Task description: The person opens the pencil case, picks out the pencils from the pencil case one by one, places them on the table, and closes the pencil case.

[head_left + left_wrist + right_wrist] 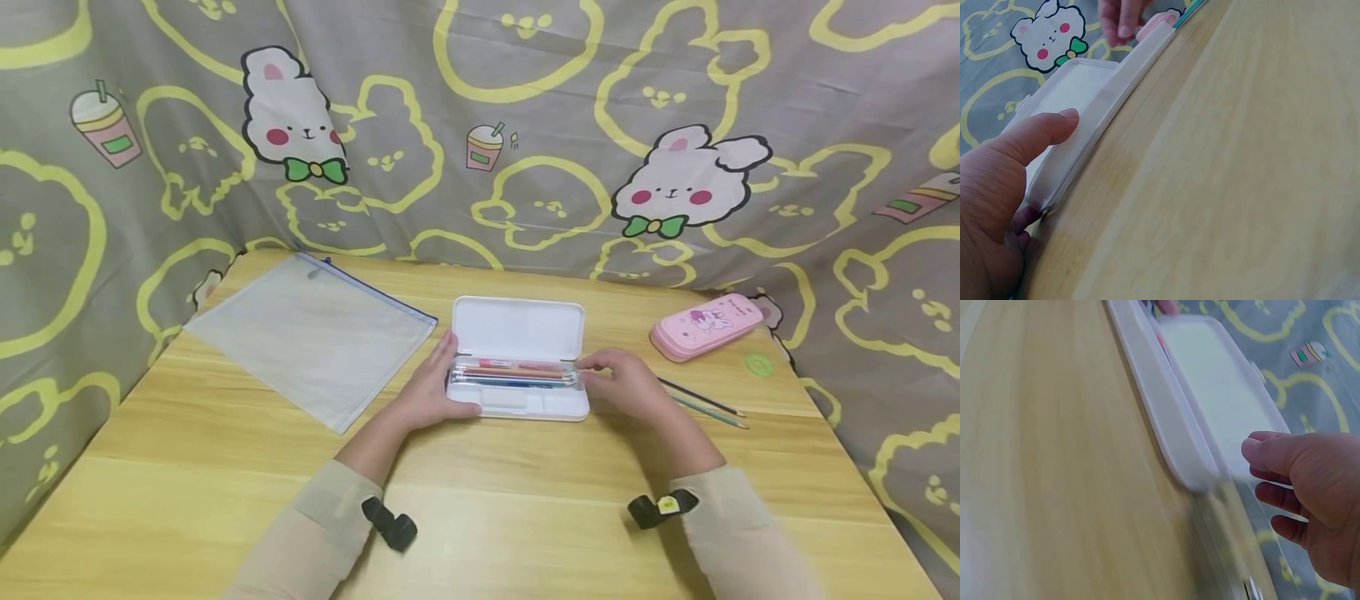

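A white pencil case (517,329) lies on the table with its lid raised. Inside it, several pencils (517,377) sit side by side, and a white block (504,398) is in the front part. My left hand (431,387) holds the case's left end, the thumb along its front wall. My right hand (626,383) is at the case's right end, fingertips close over the pencil tips. In the right wrist view, that hand's thumb and forefinger (1272,450) come together with nothing visible between them.
Two loose pencils (705,404) lie right of the case. Farther right are a pink pencil case (705,325) with a rabbit picture and a small green round thing (759,364). At the left lies a translucent zip pouch (315,342). A patterned curtain (540,125) hangs behind the table.
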Action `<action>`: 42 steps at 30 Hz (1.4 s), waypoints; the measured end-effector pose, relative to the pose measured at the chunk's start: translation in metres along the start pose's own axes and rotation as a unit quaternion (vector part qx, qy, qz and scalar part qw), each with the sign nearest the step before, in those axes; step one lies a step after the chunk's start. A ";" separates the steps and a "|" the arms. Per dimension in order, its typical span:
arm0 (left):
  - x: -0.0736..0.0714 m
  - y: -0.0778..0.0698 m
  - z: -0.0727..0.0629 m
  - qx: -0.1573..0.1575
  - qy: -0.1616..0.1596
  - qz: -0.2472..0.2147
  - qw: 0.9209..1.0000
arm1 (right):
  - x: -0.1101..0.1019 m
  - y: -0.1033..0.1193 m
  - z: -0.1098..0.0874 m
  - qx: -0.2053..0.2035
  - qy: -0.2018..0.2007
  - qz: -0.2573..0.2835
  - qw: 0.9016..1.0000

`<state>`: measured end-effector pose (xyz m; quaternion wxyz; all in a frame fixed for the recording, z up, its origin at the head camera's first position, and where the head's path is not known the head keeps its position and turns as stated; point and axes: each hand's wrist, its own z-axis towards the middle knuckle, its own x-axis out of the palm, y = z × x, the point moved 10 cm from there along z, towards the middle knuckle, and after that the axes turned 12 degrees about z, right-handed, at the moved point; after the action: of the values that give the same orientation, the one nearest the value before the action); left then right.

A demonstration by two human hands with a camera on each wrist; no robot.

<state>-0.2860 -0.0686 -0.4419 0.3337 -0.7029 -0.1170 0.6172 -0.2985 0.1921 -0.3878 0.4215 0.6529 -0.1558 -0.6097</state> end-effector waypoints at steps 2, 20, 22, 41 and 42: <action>0.000 0.000 0.000 0.000 0.001 0.000 1.000 | 0.010 0.005 0.007 -0.001 0.009 0.002 1.000; 0.000 -0.002 -0.001 0.002 -0.003 -0.003 1.000 | 0.051 0.013 0.031 0.026 0.081 -0.066 0.994; -0.001 -0.001 -0.001 0.001 -0.002 -0.001 1.000 | 0.052 0.013 0.030 0.026 0.085 -0.070 0.994; 0.001 0.000 0.000 0.005 -0.003 0.000 1.000 | 0.056 0.007 0.031 0.064 0.100 -0.043 0.992; 0.001 0.000 0.000 0.006 -0.004 -0.001 1.000 | 0.056 0.006 0.031 0.063 0.099 -0.041 0.992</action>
<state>-0.2855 -0.0683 -0.4424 0.3380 -0.6985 -0.1158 0.6200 -0.3136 0.1367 -0.4174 0.3671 0.7415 -0.1244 -0.5477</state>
